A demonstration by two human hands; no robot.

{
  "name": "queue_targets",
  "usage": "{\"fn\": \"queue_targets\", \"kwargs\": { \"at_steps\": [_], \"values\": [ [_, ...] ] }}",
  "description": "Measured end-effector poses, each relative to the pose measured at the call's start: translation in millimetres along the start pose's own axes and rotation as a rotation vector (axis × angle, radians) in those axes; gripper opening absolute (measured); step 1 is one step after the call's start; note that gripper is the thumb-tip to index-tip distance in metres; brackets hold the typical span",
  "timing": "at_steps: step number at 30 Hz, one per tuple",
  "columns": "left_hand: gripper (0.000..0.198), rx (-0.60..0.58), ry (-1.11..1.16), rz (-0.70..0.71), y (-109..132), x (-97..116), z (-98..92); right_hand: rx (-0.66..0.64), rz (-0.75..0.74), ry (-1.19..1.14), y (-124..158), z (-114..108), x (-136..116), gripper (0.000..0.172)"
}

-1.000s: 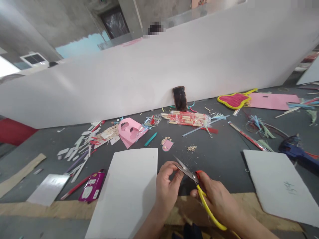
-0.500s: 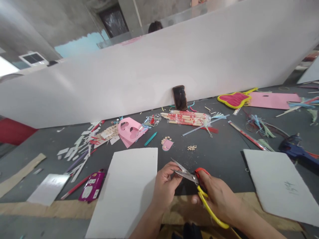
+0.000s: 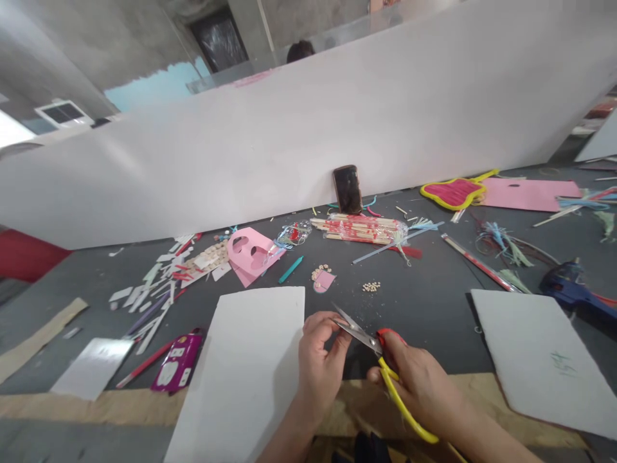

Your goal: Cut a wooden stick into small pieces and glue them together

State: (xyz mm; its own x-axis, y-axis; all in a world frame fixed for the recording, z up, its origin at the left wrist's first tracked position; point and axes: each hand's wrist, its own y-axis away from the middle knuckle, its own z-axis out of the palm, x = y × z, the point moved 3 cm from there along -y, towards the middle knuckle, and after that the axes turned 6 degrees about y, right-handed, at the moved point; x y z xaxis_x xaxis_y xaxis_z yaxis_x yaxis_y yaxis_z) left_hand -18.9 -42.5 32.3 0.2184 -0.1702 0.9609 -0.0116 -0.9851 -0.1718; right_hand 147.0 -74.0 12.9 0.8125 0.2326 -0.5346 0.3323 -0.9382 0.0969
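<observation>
My right hand is closed round the red and yellow handles of a pair of scissors. The blades are parted and point up and to the left. At their tips my left hand is closed in a pinch, thumb against fingers; whatever it pinches is too small to make out. Beyond the hands lie a small pile of pale beads and a pink paper piece with more beads on it. A white foam board lies to the left of my left hand.
Another white board and a blue glue gun are at the right. A phone leans on the white partition, behind a bundle of sticks. Pink cutouts, paper scraps and a purple packet lie to the left.
Both hands and the scissors have shifted slightly left. The left fingertips stay at the blades. Nothing else on the table has visibly moved.
</observation>
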Motion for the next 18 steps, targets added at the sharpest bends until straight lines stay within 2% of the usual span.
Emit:
{"fn": "queue_targets", "kwargs": {
  "at_steps": [5, 12, 18],
  "values": [
    [0.014, -0.035, 0.017, 0.036, 1, 0, 0.1, 0.052, -0.065, 0.044, 1, -6, 2, 0.031],
    [0.015, -0.119, 0.055, 0.006, -3, 7, 0.5, 0.027, -0.082, -0.001, 2, -16, -3, 0.032],
    [0.019, -0.085, 0.071, -0.02, -3, 5, 1.2, -0.043, 0.0, -0.049, 2, -11, -5, 0.02]
  ]
}}
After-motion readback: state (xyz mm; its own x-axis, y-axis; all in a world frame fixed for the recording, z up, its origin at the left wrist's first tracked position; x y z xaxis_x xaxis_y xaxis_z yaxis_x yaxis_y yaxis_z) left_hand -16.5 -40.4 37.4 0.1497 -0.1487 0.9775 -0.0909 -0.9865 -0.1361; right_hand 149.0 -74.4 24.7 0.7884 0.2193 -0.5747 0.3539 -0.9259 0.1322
